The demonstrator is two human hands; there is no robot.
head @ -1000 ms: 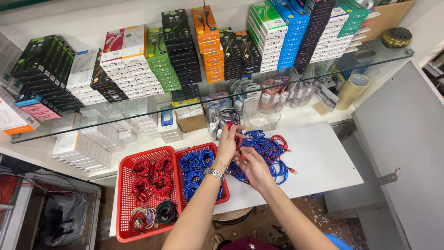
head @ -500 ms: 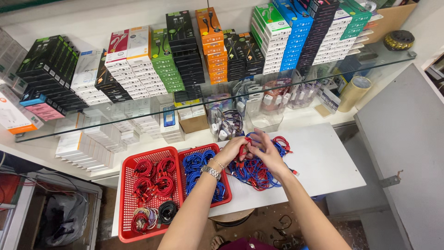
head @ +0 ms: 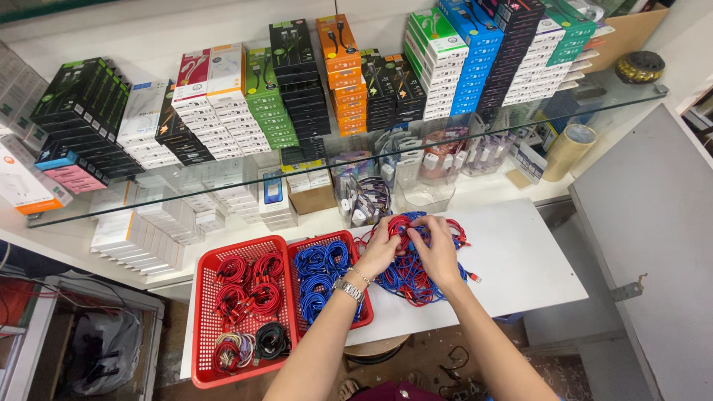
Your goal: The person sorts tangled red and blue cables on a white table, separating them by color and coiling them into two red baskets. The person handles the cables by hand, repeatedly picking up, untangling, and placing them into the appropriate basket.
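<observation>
A tangled heap of red and blue cables [head: 417, 276] lies on the white table [head: 520, 260]. Both hands rest on top of that heap. My left hand [head: 380, 251], with a metal watch on its wrist, grips a red cable at the heap's left side. My right hand [head: 437, 249] pinches red cable strands beside it, fingers curled. To the left sit two red baskets: the nearer one [head: 365, 315] holds coiled blue cables [head: 319, 278], the larger one [head: 204, 334] holds coiled red cables [head: 249, 286] plus a few black and pale coils.
A glass shelf [head: 631, 96] above the table carries rows of stacked boxes in black, white, green, orange and blue. Small packets and clear tubs stand beneath it. A tape roll [head: 568, 148] leans at the right. A grey panel [head: 653, 252] borders the table's right side.
My hands moved from the upper left of the cable heap toward its middle and came closer together, both now working on red strands. The heap shifted slightly.
</observation>
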